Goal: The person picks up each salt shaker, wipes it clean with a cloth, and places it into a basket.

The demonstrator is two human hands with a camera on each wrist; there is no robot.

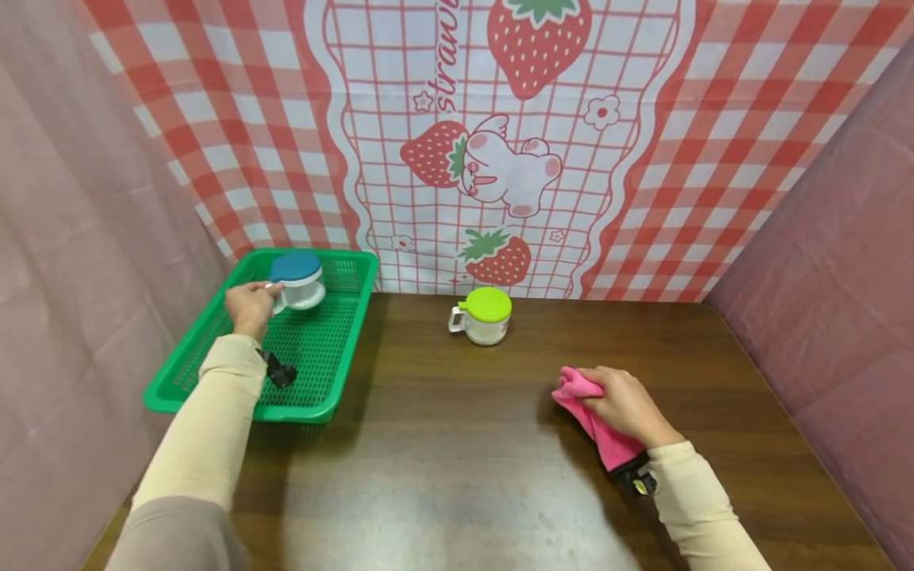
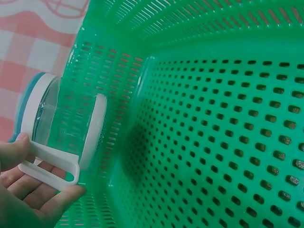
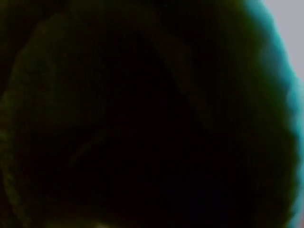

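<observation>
My left hand point(image 1: 251, 306) grips the white handle point(image 2: 52, 166) of a clear jar with a blue lid point(image 1: 296, 267). The jar point(image 2: 66, 118) is upright over the far end of a green plastic basket point(image 1: 360, 317); whether its base touches the basket floor I cannot tell. In my right hand point(image 1: 628, 403) is a pink cloth point(image 1: 596, 424), bunched between thumb and fingers, with its lower part hanging toward the wrist. A second jar with a lime-green lid point(image 1: 488, 304) and a white handle stands on the table between the hands. The right wrist view is almost wholly dark.
The brown wooden table point(image 1: 428, 444) ends at a red-and-white checked cloth point(image 1: 743, 103) with strawberry prints along the back. Pinkish curtains point(image 1: 842, 238) hang at both sides. The basket's raised rim surrounds the left hand's area.
</observation>
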